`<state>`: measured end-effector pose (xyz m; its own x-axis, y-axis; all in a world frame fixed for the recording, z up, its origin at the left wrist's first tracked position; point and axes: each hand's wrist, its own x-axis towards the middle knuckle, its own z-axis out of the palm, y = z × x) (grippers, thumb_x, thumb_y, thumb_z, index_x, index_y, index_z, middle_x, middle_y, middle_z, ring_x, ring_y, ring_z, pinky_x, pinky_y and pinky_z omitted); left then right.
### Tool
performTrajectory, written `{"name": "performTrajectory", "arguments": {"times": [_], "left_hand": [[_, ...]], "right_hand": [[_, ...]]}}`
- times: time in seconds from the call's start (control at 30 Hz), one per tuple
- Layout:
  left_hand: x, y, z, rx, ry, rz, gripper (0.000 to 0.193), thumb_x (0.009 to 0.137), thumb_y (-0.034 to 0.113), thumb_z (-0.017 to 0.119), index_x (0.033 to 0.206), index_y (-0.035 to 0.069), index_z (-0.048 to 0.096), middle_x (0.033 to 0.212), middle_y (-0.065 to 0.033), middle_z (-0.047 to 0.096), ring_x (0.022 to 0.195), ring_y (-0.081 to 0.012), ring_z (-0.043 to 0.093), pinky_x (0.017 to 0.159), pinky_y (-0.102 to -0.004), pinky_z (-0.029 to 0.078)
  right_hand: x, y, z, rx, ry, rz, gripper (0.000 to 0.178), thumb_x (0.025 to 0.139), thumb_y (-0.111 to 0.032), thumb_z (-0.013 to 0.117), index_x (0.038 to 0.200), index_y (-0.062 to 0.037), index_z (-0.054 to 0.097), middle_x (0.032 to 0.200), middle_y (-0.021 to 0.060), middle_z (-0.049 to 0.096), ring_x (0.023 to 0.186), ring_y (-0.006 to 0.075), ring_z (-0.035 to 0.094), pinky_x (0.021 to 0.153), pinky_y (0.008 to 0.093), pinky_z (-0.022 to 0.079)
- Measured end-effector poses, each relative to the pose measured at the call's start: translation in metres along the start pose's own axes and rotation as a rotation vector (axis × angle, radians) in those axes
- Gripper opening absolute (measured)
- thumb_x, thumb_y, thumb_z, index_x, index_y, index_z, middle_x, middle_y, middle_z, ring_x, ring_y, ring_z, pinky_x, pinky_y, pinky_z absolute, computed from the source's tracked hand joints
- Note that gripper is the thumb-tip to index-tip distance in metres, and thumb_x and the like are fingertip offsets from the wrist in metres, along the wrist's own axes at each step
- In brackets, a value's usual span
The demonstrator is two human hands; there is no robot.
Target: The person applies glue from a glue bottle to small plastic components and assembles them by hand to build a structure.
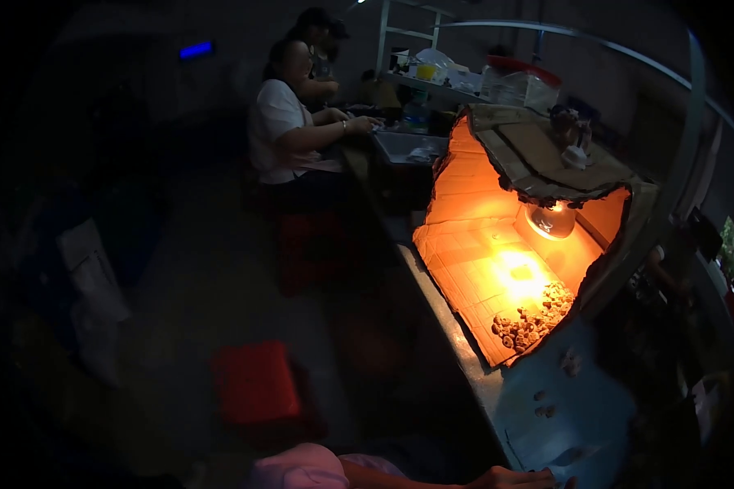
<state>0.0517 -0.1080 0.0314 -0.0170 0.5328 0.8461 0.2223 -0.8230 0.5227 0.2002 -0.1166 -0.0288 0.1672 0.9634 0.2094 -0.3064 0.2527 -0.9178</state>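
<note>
My left hand [510, 478] shows at the lower edge, over the near end of a light blue work surface [583, 407]. A pink sleeve [298, 467] covers that upper arm. Its fingers are bent together; what they hold is too dark and cut off to make out. At the edge beside them, a small skin-toned patch may be a fingertip of my right hand, otherwise out of the picture. Some small roundish pieces [544, 411] lie on the blue surface. Farther up, a heap of small brown roundish pieces [530, 322] lies inside an open cardboard box [457, 236].
A glowing lamp [553, 220] hangs inside the box. Two people sit farther along the table; one wears a white top [277, 122]. A tray [408, 147] is in front of them. A shelf [440, 88] holds containers. A red stool [257, 383] stands on the dark floor.
</note>
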Motion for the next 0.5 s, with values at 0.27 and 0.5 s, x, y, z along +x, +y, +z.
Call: {"name": "performTrajectory", "arguments": {"times": [0.27, 0.5], "left_hand": [[-0.004, -0.03, 0.007, -0.008, -0.032, -0.117, 0.029, 0.074, 0.015, 0.065, 0.095, -0.004, 0.06, 0.091, -0.0181, 0.063, 0.068, -0.0262, 0.065, 0.058, -0.0308, 0.053], [-0.004, -0.043, 0.007, -0.076, -0.004, -0.14, 0.029, 0.073, 0.015, 0.065, 0.094, -0.004, 0.06, 0.09, -0.0182, 0.063, 0.067, -0.0266, 0.065, 0.058, -0.0311, 0.053]], "right_hand": [[0.016, 0.0, 0.021, 0.1, 0.086, 0.125, 0.055, 0.081, -0.001, 0.052, 0.131, -0.0015, 0.03, 0.106, 0.0204, 0.055, 0.09, 0.0249, 0.057, 0.081, 0.0325, 0.047], [0.022, 0.015, 0.014, 0.139, 0.082, 0.126, 0.058, 0.079, 0.004, 0.053, 0.131, -0.0032, 0.031, 0.104, 0.0204, 0.054, 0.087, 0.0243, 0.057, 0.075, 0.0319, 0.049]]}}
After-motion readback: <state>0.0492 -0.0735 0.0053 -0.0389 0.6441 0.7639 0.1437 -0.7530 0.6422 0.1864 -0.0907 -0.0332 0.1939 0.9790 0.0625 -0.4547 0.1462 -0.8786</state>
